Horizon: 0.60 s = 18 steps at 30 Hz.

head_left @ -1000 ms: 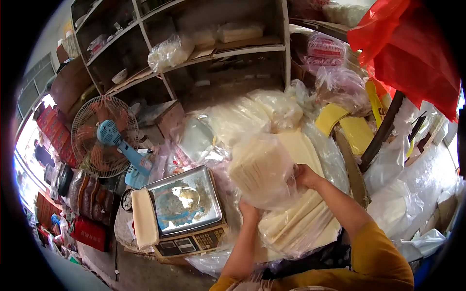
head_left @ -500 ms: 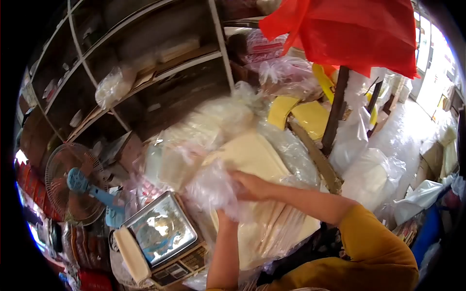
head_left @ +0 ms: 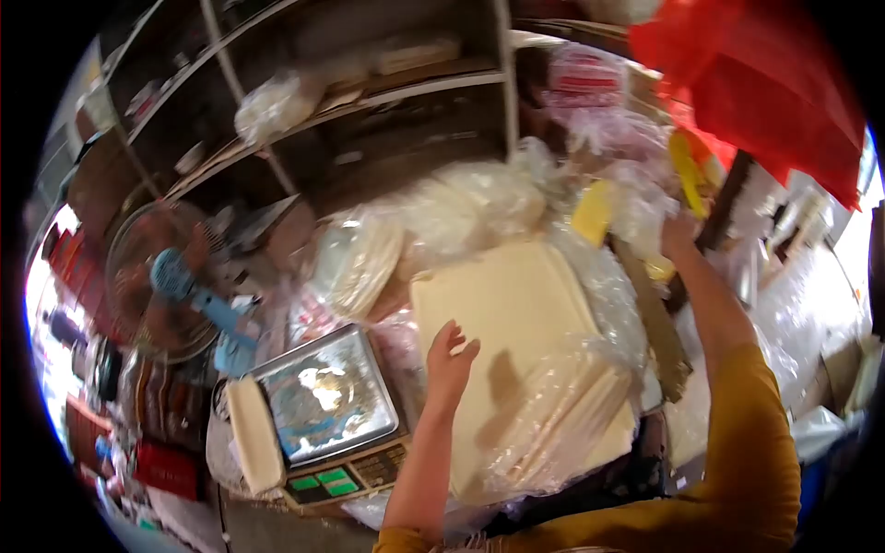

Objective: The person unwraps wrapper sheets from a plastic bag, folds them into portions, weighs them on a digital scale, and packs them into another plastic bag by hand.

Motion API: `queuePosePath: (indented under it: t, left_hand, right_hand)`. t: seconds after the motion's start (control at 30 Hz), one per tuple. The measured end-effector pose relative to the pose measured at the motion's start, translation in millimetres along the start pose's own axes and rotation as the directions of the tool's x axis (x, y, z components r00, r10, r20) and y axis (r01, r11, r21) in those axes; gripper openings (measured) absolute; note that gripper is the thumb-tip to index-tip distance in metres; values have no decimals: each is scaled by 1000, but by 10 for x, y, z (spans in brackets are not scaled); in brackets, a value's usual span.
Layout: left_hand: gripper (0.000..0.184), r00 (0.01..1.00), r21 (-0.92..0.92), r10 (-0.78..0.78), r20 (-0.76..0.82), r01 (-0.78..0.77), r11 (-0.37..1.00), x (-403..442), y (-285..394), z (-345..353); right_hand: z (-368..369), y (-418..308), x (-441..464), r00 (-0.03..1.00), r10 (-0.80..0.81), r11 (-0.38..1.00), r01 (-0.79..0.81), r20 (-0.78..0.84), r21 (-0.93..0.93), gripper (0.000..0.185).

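Note:
My left hand (head_left: 450, 363) is raised over the left part of a broad stack of pale yellow sheets (head_left: 507, 295), its fingers apart and holding nothing. At the upper right, my right hand (head_left: 680, 232) is reached out with a crumpled clear plastic bag (head_left: 641, 198) at its fingers. Clear plastic with folded pale sheets (head_left: 562, 415) lies on the stack's near part. A wrapped pale bundle (head_left: 369, 272) rests left of the stack, behind the scale. The metal-topped scale (head_left: 327, 396) has its display lit green, and a folded pale bundle (head_left: 254, 435) lies along its left edge.
A blue fan (head_left: 198, 295) stands at the left, before wooden shelves (head_left: 387, 92). Red plastic (head_left: 751, 92) hangs at the upper right. Yellow packets (head_left: 592, 212), a dark wooden post (head_left: 728, 203) and plastic bags (head_left: 793, 286) are on the right.
The crumpled plastic was between both hands near the scale; now my right hand is far right with plastic, and my left hand is bare and open. The scale's display has lit green.

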<state>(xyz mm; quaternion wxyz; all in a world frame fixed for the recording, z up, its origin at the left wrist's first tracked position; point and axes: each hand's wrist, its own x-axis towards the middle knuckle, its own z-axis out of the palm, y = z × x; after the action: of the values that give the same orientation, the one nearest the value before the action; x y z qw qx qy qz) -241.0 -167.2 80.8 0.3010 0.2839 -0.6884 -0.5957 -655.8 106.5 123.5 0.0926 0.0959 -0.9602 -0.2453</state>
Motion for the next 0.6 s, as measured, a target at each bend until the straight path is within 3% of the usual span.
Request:
queuePosePath:
  t: [0.03,0.07,0.1,0.13,0.2,0.23,0.3,0.33,0.37,0.43,0.5,0.57,0.6]
  left_hand:
    - [47,999,110,24,-37,-20,994,193,-109,-59]
    - [48,997,220,49,-62,-34,975,393,-162,-117]
    - [56,962,403,248,-118,-182,897,552,-118,-169]
    - [63,889,579,440,-126,-294,760,712,-74,-209]
    - [68,899,700,422,-117,-227,677,1098,-99,-300]
    - [71,905,750,410,-112,-194,633,1278,-164,-331]
    - [76,929,866,335,-157,-34,499,1662,-406,-394]
    - [79,936,907,300,-182,42,420,1805,-466,-430]
    - [81,937,911,274,-217,93,402,1874,-424,-478]
    - [85,939,915,216,-268,178,362,1950,-351,-573]
    - [89,952,923,156,-262,201,329,2160,-532,-734]
    - [83,973,931,50,-227,202,303,2237,-527,-845]
    - [88,975,964,129,-182,151,219,2462,-897,-1005]
  right_hand:
    - [27,-29,51,992,112,994,-111,59,-8,45]
    - [-27,22,49,992,126,987,-127,17,95,45]
    - [-222,25,-121,957,110,994,-104,-268,35,43]
    - [-300,34,-1,894,139,988,-152,-426,5,39]
    - [-282,132,326,711,158,969,-246,-685,-32,36]
    - [-366,181,376,704,188,973,-228,-685,33,36]
    - [-329,353,386,719,-43,984,-91,-694,-154,36]
    - [-577,371,307,882,4,994,-56,-471,-96,37]
    - [-943,342,142,978,29,999,-37,-208,-33,38]
    - [-1272,224,-67,987,4,999,4,-161,52,41]
    - [-1350,118,-160,792,-48,993,106,-609,59,44]
    - [-1261,51,-334,746,-202,897,401,-635,185,46]
    - [-1248,26,-518,720,-277,796,543,-636,268,47]
